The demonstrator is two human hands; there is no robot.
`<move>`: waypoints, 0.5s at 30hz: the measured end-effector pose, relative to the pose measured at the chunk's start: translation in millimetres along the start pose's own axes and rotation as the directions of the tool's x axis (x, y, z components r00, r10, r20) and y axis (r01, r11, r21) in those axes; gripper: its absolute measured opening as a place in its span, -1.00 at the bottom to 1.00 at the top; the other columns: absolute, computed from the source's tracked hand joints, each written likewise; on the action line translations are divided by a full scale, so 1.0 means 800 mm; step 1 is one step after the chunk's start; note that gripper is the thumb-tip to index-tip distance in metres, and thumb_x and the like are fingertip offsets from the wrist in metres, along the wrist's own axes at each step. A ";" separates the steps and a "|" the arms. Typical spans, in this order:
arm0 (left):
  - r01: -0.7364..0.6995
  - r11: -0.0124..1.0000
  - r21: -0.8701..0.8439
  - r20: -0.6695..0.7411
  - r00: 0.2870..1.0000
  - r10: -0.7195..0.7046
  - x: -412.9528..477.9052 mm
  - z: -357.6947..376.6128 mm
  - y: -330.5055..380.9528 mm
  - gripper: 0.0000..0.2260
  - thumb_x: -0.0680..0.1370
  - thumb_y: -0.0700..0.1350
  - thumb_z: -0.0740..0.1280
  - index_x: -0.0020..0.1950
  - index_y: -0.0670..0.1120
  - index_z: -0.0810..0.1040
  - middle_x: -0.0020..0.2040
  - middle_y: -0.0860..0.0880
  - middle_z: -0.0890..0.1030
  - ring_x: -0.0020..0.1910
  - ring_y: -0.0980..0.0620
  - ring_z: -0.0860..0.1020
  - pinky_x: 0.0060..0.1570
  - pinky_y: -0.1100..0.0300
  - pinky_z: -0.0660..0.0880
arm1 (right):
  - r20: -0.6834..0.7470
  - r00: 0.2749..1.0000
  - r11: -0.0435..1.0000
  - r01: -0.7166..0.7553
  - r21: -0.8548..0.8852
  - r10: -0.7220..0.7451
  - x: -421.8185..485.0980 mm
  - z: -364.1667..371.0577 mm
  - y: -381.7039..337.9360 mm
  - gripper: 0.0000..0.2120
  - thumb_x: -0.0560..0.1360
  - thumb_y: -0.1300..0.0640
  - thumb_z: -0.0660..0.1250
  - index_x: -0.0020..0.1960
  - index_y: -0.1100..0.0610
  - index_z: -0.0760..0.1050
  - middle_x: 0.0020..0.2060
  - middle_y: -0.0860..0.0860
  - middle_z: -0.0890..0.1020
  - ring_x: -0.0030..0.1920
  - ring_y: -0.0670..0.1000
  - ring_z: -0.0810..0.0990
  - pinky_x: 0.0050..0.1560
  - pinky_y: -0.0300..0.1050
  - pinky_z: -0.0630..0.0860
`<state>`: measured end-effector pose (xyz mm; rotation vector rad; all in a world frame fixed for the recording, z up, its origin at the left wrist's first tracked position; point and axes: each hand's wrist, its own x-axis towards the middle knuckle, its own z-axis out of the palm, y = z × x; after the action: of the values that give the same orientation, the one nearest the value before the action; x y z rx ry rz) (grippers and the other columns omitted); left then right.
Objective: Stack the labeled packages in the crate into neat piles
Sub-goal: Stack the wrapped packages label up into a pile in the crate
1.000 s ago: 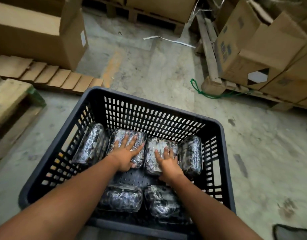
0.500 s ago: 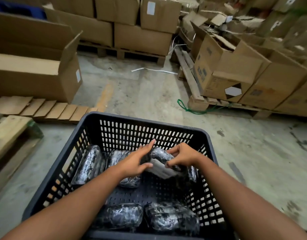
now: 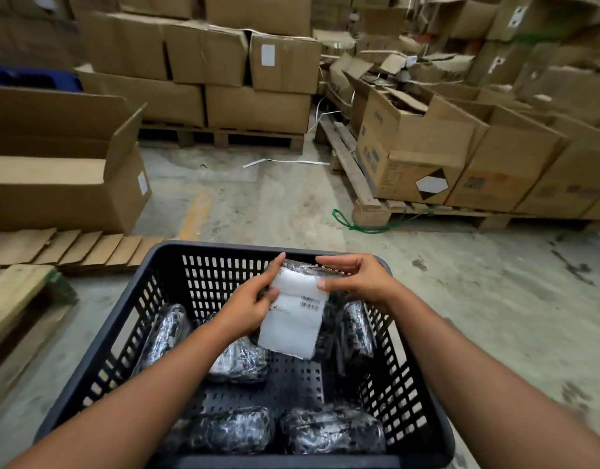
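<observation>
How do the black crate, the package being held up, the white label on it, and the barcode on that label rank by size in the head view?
Largest to smallest, as they appear:
1. black crate
2. held package, mostly hidden behind its label, gripped by the left hand and right hand
3. white label
4. barcode

A labelled package (image 3: 293,319) is held upright above the black crate (image 3: 122,333) by the left hand (image 3: 249,304) and right hand (image 3: 357,280) (white label facing the camera); five wrapped packages (image 3: 239,362) are seen lying below.
</observation>
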<state>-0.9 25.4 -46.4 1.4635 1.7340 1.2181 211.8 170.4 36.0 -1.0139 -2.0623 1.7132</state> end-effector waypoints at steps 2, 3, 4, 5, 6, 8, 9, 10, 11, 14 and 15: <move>0.061 0.992 -0.107 -0.012 0.998 -0.063 0.001 -0.003 -0.002 -0.37 0.68 -0.16 0.25 0.45 0.55 0.17 0.33 0.27 0.49 0.17 0.31 0.56 -0.01 0.45 0.50 | 0.013 1.000 0.997 -0.007 -0.071 0.008 -0.005 0.005 0.006 -0.33 0.16 -0.02 0.73 0.22 -0.28 0.64 0.16 -0.22 0.70 0.04 -0.16 0.69 -0.14 0.12 0.70; 0.084 0.987 -0.136 -0.024 0.996 -0.088 0.001 -0.004 -0.003 -0.39 0.69 -0.17 0.25 0.50 0.47 0.17 0.40 0.19 0.48 0.21 0.28 0.53 0.02 0.43 0.50 | 0.023 1.000 0.996 0.003 -0.094 0.000 -0.007 0.010 0.010 -0.25 0.16 -0.02 0.73 0.28 -0.33 0.59 0.20 -0.27 0.66 0.03 -0.24 0.66 -0.18 0.06 0.69; 0.102 0.983 -0.150 -0.030 0.994 -0.107 0.001 -0.003 -0.005 -0.41 0.69 -0.18 0.25 0.55 0.37 0.15 0.47 0.07 0.46 0.28 0.20 0.51 0.10 0.38 0.50 | 0.021 1.000 0.991 0.024 -0.131 -0.022 -0.008 0.014 0.014 -0.18 0.17 0.00 0.73 0.35 -0.35 0.52 0.25 -0.29 0.62 0.08 -0.28 0.62 -0.14 -0.01 0.66; 0.119 0.980 -0.162 -0.031 0.992 -0.126 0.000 -0.001 -0.006 -0.41 0.68 -0.18 0.26 0.58 0.29 0.13 0.52 -0.03 0.41 0.38 0.09 0.47 0.21 0.29 0.49 | 0.008 0.999 0.981 0.051 -0.190 -0.051 -0.007 0.018 0.018 -0.12 0.19 0.05 0.73 0.41 -0.33 0.46 0.33 -0.26 0.57 0.22 -0.24 0.57 0.03 -0.02 0.64; 0.142 0.973 -0.180 -0.033 0.988 -0.150 -0.001 0.002 -0.006 -0.40 0.67 -0.19 0.27 0.59 0.25 0.12 0.56 -0.05 0.35 0.43 -0.01 0.44 0.29 0.18 0.49 | -0.002 0.996 0.963 0.081 -0.257 -0.084 -0.006 0.021 0.022 -0.08 0.22 0.10 0.72 0.47 -0.28 0.42 0.40 -0.20 0.53 0.37 -0.16 0.48 0.26 0.00 0.55; 0.192 0.951 -0.242 -0.023 0.979 -0.203 -0.006 0.009 -0.007 -0.34 0.63 -0.23 0.35 0.60 0.22 0.15 0.60 0.01 0.27 0.44 -0.06 0.42 0.29 0.03 0.52 | -0.024 0.994 0.939 0.096 -0.330 -0.109 -0.004 0.024 0.030 -0.10 0.29 0.21 0.68 0.51 -0.18 0.39 0.46 -0.13 0.48 0.50 -0.10 0.32 0.49 0.05 0.33; 0.207 0.939 -0.274 0.004 0.977 -0.214 -0.008 0.013 -0.007 -0.28 0.59 -0.26 0.40 0.59 0.23 0.16 0.61 0.03 0.24 0.43 -0.05 0.43 0.24 0.05 0.56 | -0.051 0.994 0.940 0.077 -0.334 -0.099 -0.003 0.023 0.035 -0.14 0.32 0.26 0.65 0.51 -0.14 0.41 0.45 -0.11 0.48 0.50 -0.10 0.32 0.51 0.07 0.32; 0.217 0.934 -0.282 0.044 0.976 -0.214 -0.009 0.018 -0.008 -0.21 0.54 -0.29 0.45 0.58 0.25 0.16 0.61 0.04 0.21 0.41 -0.03 0.42 0.14 0.14 0.60 | -0.080 0.993 0.942 0.054 -0.331 -0.085 -0.002 0.022 0.041 -0.18 0.34 0.31 0.62 0.50 -0.10 0.43 0.45 -0.10 0.49 0.50 -0.08 0.33 0.50 0.08 0.35; 0.229 0.942 -0.247 0.086 0.973 -0.214 -0.011 0.023 -0.010 -0.13 0.48 -0.31 0.50 0.57 0.27 0.16 0.62 0.03 0.19 0.42 -0.01 0.39 0.02 0.26 0.62 | -0.101 0.993 0.944 0.032 -0.329 -0.069 -0.001 0.022 0.045 -0.23 0.37 0.34 0.59 0.48 -0.05 0.45 0.45 -0.07 0.49 0.50 -0.05 0.36 0.47 0.08 0.39; 0.266 0.963 -0.049 0.153 0.955 -0.256 -0.016 0.043 -0.019 0.00 0.37 -0.27 0.58 0.61 0.24 0.10 0.64 -0.05 0.04 0.42 0.02 0.26 -0.09 0.46 0.55 | -0.102 0.995 0.936 -0.032 -0.349 -0.004 0.001 0.026 0.059 -0.32 0.41 0.40 0.54 0.46 0.06 0.49 0.46 -0.05 0.48 0.48 0.02 0.41 0.38 -0.14 0.46; 0.280 0.960 -0.006 0.155 0.948 -0.276 -0.018 0.050 -0.023 0.01 0.37 -0.26 0.59 0.62 0.22 0.08 0.65 -0.09 -0.01 0.46 -0.04 0.28 0.03 0.40 0.54 | -0.095 0.995 0.927 -0.059 -0.370 0.025 0.001 0.029 0.064 -0.32 0.42 0.41 0.53 0.47 0.08 0.47 0.47 -0.06 0.47 0.48 0.02 0.40 0.33 -0.23 0.42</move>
<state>28.5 22.9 -82.1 1.2120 1.7412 0.9522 214.2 156.7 -18.1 -1.2244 -2.3759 1.2890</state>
